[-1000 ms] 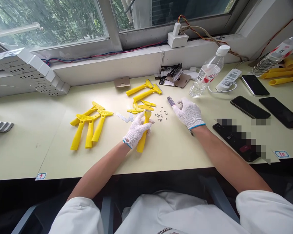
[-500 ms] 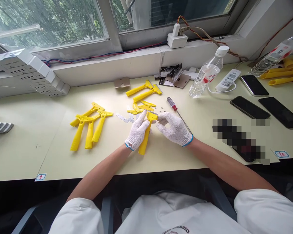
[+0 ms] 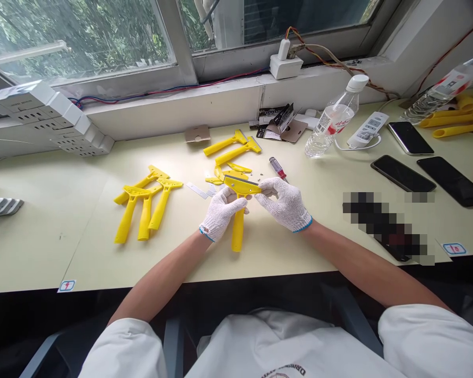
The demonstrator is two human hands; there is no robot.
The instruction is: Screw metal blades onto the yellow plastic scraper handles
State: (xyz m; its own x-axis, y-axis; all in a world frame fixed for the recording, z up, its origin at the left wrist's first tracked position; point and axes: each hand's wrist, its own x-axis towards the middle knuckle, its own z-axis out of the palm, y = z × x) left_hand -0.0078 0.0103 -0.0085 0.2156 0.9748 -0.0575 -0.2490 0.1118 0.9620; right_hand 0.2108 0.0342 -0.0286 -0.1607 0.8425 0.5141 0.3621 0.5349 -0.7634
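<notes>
Gloved in white knit, my left hand (image 3: 217, 215) is closed around the neck of a yellow scraper (image 3: 238, 231), its handle pointing down toward me. The scraper's wide head faces up, with a dark blade edge along its top. My right hand (image 3: 285, 206) pinches the head's right end between thumb and fingers. Just beyond lie loose yellow head plates (image 3: 239, 167), flat metal blades (image 3: 197, 190) and small screws (image 3: 261, 174). A screwdriver (image 3: 276, 167) with a clear and red handle is partly hidden behind my right hand.
Several yellow scraper handles (image 3: 125, 218) lie at left; two scrapers with blades (image 3: 236, 155) lie farther back. A water bottle (image 3: 333, 123), a power strip (image 3: 368, 129) and phones (image 3: 403, 173) occupy the right. White boxes (image 3: 59, 118) are stacked by the window.
The scraper has turned so its head now shows broadside and its handle hangs straighter. My right hand has come to grip the head's right end; my left still holds the neck.
</notes>
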